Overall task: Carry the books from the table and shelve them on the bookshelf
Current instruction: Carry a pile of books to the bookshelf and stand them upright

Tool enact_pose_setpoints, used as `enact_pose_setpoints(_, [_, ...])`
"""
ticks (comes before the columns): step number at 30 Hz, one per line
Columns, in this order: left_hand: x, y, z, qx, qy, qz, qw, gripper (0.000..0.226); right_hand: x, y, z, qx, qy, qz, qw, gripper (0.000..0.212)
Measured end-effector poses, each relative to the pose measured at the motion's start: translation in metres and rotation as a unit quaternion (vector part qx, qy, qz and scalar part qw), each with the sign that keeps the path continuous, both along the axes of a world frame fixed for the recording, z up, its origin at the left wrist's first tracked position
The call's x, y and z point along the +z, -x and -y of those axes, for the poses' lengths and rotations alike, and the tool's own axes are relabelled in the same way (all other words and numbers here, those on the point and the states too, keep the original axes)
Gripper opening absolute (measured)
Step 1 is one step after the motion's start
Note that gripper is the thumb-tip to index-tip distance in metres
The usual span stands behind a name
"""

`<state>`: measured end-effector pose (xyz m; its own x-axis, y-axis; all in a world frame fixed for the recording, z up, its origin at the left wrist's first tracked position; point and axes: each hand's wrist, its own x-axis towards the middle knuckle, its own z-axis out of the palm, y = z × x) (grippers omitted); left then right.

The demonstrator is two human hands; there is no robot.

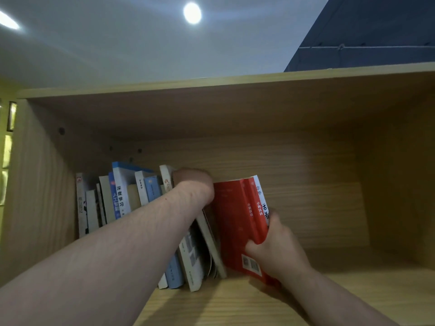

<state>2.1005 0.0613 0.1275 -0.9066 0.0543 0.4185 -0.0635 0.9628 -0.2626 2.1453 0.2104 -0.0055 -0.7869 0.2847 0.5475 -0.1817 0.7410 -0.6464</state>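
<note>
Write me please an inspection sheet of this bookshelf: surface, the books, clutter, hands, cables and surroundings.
Surface: wooden shelf board; books stand on its left part.
Job's things: row of books upright at the left; leaning books tilt beside them; red books at the right end, spines toward the camera.
Clutter: nothing seen.
Hands: left hand rests against the top of the leaning books, fingers hidden; right hand grips the red books near their lower end.
Cables: nothing seen on the shelf; a thin pale line crosses the blue cloth, kind unclear.
Surroundings: ceiling lamp lit; framed picture on the left wall.
</note>
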Motion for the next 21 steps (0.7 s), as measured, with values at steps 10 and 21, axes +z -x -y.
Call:
enact_pose_setpoints(10, [0.006, -0.006, -0.001, -0.179, -0.266, 0.034, 0.947, 0.036, 0.004, 0.002, -0.020, -0.036, 0.097, -0.020, 0.994, 0.056])
enact_pose_setpoints(21, [0.014, -0.028, 0.019, -0.326, -0.235, 0.011, 0.916, 0.015, 0.001, 0.006, -0.034, 0.000, 0.134, -0.028, 0.991, 0.053])
